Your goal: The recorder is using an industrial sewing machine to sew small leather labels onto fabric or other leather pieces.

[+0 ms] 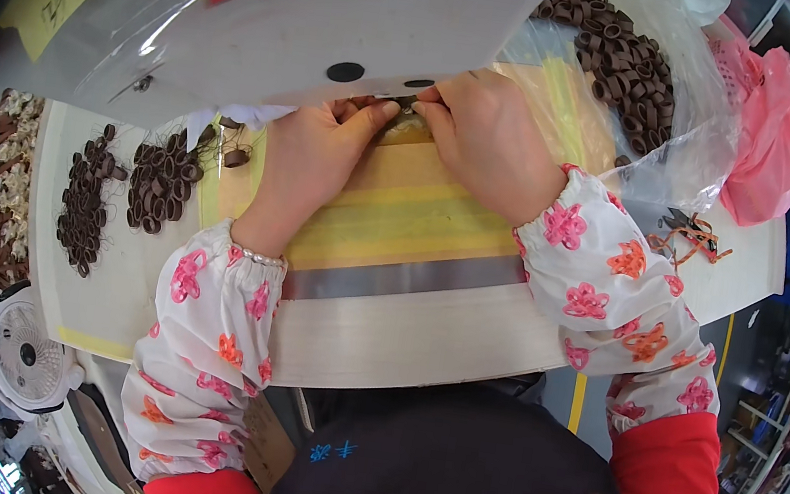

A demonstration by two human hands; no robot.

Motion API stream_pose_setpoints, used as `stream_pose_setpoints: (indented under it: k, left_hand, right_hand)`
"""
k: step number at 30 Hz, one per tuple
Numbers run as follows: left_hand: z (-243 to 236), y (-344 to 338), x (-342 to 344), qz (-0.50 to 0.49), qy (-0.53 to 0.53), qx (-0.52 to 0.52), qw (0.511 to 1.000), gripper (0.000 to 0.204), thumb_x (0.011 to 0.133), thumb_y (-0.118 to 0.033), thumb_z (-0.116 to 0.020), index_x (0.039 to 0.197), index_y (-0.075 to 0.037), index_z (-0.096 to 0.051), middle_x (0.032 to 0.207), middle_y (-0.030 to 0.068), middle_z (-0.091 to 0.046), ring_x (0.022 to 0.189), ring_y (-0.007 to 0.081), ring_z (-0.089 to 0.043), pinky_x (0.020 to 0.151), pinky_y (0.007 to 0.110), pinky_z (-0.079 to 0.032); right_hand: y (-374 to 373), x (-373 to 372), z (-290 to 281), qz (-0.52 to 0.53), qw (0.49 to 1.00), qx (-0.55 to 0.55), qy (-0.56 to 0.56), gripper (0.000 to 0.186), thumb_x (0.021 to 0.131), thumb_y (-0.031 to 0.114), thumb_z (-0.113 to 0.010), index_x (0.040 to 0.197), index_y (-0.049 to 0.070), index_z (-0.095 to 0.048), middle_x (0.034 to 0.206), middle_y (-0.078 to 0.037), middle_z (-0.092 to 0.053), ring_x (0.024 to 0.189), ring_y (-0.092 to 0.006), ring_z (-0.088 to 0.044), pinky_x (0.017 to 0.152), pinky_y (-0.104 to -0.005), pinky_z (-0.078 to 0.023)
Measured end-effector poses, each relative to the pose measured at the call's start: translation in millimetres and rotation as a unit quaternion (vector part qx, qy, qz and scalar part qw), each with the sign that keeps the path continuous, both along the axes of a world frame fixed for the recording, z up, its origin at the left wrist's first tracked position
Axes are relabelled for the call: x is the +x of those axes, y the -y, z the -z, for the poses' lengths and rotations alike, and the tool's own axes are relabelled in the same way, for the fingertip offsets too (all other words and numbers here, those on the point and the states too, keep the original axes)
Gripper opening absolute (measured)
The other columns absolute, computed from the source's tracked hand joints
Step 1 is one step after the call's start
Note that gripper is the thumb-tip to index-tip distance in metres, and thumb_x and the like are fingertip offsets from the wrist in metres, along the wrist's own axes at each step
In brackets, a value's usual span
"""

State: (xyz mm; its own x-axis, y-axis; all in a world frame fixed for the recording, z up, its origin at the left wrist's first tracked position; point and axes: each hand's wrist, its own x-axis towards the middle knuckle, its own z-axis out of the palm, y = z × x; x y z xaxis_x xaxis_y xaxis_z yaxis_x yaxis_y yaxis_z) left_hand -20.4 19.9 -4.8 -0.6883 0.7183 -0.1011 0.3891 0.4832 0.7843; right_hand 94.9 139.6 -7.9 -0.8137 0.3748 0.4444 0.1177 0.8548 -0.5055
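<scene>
My left hand [316, 150] and my right hand [495, 145] meet under the front edge of a pale machine housing [285, 24]. Thumb and fingers of each are pinched together on a small dark brown piece [406, 105]; it looks like one of the brown loops, but the fingers and housing hide most of it. Beneath them lies a work surface covered with yellow and tan tape [399, 217]. By my left wrist, brown loops [160, 182] with loose threads sit in a cluster, and a second cluster of loops [86, 204] lies farther left.
A clear plastic bag [693, 173] beyond my right hand holds many brown loops [631, 78], beside a pink plastic bag [779, 139]. Small dark snips with orange strips [694, 237] rest at the table's right. A white fan [27, 347] stands off the left edge.
</scene>
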Motion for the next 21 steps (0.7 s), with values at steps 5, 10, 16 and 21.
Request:
stream_pose_setpoints:
  k: [5, 10, 16, 21]
  left_hand:
    - [10.4, 4.1, -5.0, -0.012, 0.006, 0.044, 0.999, 0.03, 0.076, -0.034, -0.066, 0.083, -0.005, -0.067, 0.058, -0.0051, -0.057, 0.052, -0.0002, -0.044, 0.05, 0.017, -0.035]
    - [0.2, -0.9, 1.8, -0.014, -0.009, 0.013, 1.0, 0.027, 0.077, -0.031, -0.066, 0.083, -0.005, -0.067, 0.059, -0.005, -0.058, 0.051, -0.0008, -0.044, 0.049, 0.016, -0.034]
    - [7.7, 1.5, -0.7, -0.007, 0.006, 0.034, 0.999, 0.029, 0.076, -0.031, -0.064, 0.079, -0.003, -0.065, 0.054, -0.0002, -0.054, 0.05, 0.0068, -0.047, 0.051, 0.023, -0.039]
    - [6.4, -1.1, 1.5, 0.006, -0.034, 0.034, 0.999, 0.026, 0.076, -0.029, -0.064, 0.081, -0.003, -0.066, 0.052, 0.0008, -0.053, 0.048, 0.0079, -0.046, 0.048, 0.025, -0.038]
  right_hand:
    - [1.0, -4.0, 0.7, -0.003, 0.999, -0.039, 0.012, 0.013, 0.073, 0.009, -0.061, 0.072, -0.004, -0.059, 0.067, -0.019, -0.057, 0.065, -0.0338, -0.055, 0.06, -0.0382, -0.044]
    - [-3.4, -1.1, 0.6, -0.002, 0.999, -0.048, 0.01, 0.012, 0.073, 0.008, -0.06, 0.072, -0.004, -0.059, 0.065, -0.017, -0.057, 0.064, -0.0321, -0.055, 0.06, -0.0369, -0.044]
    - [-4.1, -3.0, 5.1, -0.02, 0.999, -0.048, 0.002, 0.011, 0.074, 0.008, -0.059, 0.073, -0.003, -0.057, 0.066, -0.016, -0.056, 0.063, -0.0316, -0.055, 0.06, -0.0375, -0.044]
    - [-6.0, -1.2, 11.4, -0.014, 0.999, -0.032, 0.007, 0.011, 0.075, 0.01, -0.059, 0.076, 0.0, -0.054, 0.069, -0.014, -0.057, 0.065, -0.0319, -0.055, 0.06, -0.0381, -0.044]
